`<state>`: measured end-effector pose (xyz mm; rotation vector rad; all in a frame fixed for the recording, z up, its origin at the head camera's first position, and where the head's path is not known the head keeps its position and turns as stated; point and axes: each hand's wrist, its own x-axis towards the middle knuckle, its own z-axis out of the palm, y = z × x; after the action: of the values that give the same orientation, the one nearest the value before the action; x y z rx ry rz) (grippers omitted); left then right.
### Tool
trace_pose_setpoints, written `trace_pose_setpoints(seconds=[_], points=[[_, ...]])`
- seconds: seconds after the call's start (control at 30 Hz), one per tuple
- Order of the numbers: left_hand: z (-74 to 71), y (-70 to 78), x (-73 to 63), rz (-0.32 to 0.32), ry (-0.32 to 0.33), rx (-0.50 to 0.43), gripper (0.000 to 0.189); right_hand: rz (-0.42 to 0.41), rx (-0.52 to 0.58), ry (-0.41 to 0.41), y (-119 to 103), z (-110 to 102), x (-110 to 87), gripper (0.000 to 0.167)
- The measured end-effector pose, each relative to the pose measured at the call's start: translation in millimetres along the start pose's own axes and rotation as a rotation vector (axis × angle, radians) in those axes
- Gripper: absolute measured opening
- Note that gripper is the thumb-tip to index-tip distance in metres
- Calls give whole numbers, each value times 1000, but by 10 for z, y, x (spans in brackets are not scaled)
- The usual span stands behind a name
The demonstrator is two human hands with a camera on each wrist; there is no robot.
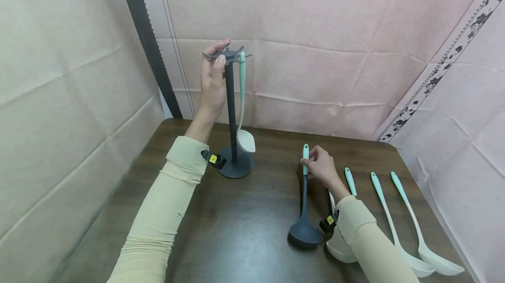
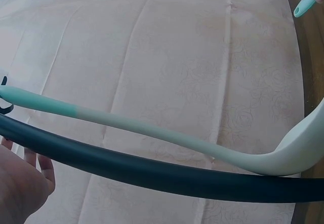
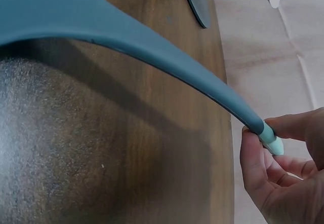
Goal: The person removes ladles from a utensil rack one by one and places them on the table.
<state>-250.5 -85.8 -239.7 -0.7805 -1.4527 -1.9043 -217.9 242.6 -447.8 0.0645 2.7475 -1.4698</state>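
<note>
At the back of the table, my left hand (image 1: 213,83) grips the hooked top of a dark utensil stand (image 1: 230,112), thumb in front and fingers behind. From one of its hooks hangs a white ladle (image 1: 246,141) with a mint handle, its stem beside the post; the left wrist view shows it along the post (image 2: 152,171). My right hand (image 1: 321,166) pinches the mint handle of a dark blue-grey soup ladle (image 1: 305,231) between thumb and fingers. That ladle's bowl is low over the table, handle end tilted up, with a shadow beneath it in the right wrist view.
To the right lie several white utensils with mint handles, among them a ladle (image 1: 340,248) partly under my right sleeve and two long ones (image 1: 414,265) (image 1: 439,262) near the right edge. The brown table (image 1: 232,230) is bordered by cloth-covered walls (image 1: 315,72).
</note>
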Motion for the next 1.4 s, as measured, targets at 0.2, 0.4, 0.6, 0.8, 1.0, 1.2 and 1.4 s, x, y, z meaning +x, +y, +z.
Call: trace_pose_setpoints(seconds=[0.2, 0.4, 0.6, 0.8, 1.0, 1.2, 1.4], points=[[-6, -8, 1, 6, 0, 1, 43, 4, -29, -2, 20, 38, 21, 28], [-6, -12, 5, 3, -3, -6, 42, 25, -53, -24, 43, 65, 20, 27], [-8, -12, 3, 4, -4, -3, 42, 44, -64, -56, 80, 80, 17, 27], [-4, -14, 11, 14, -4, -15, 41, 45, -75, -71, 103, 98, 14, 27], [-1, -19, 14, 16, -2, -20, 41, 52, -91, -69, 142, 120, 21, 26], [-4, -21, 6, 12, 1, -16, 42, 90, -114, -85, 177, 128, 21, 27], [-6, -21, 7, 15, 6, -23, 41, 123, -145, -102, 194, 145, 20, 28]])
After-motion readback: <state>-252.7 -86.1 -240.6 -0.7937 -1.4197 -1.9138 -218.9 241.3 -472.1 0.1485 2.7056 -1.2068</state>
